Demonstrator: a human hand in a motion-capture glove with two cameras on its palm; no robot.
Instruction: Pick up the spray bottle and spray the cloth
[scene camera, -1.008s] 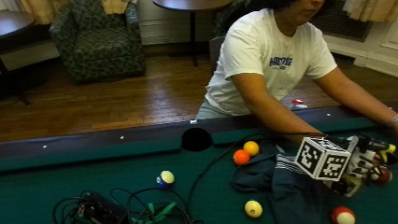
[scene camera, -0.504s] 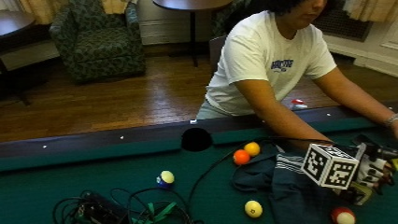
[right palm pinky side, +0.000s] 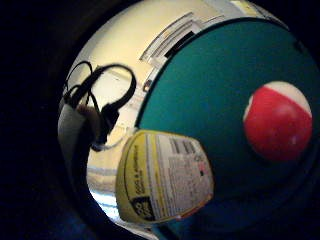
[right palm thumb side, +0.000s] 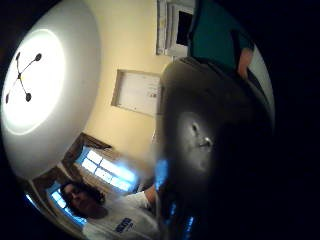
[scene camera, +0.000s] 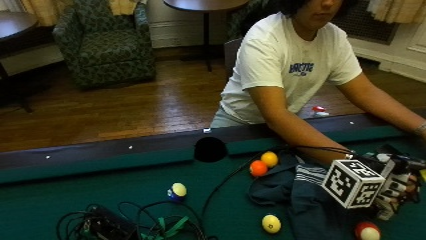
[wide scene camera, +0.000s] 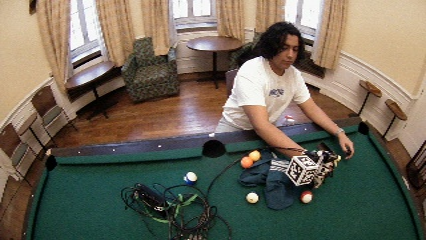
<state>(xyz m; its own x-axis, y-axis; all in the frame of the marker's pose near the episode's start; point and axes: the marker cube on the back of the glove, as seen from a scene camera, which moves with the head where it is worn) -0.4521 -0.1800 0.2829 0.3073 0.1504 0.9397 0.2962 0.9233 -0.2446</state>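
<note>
The gloved right hand (scene camera: 394, 192) is now farther along the table toward its right end, past the cloth (scene camera: 299, 192) and nearer the red-and-white ball (scene camera: 367, 231).

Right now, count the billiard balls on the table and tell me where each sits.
5. Orange ball and yellow-orange ball beside the dark cloth; blue-and-yellow ball near the cables; yellow ball alone; red-and-white ball by the cloth's corner. Others may be hidden.

wood floor (wide scene camera: 160, 117), green armchair (wide scene camera: 152, 70), curtained windows (wide scene camera: 193, 7).
</note>
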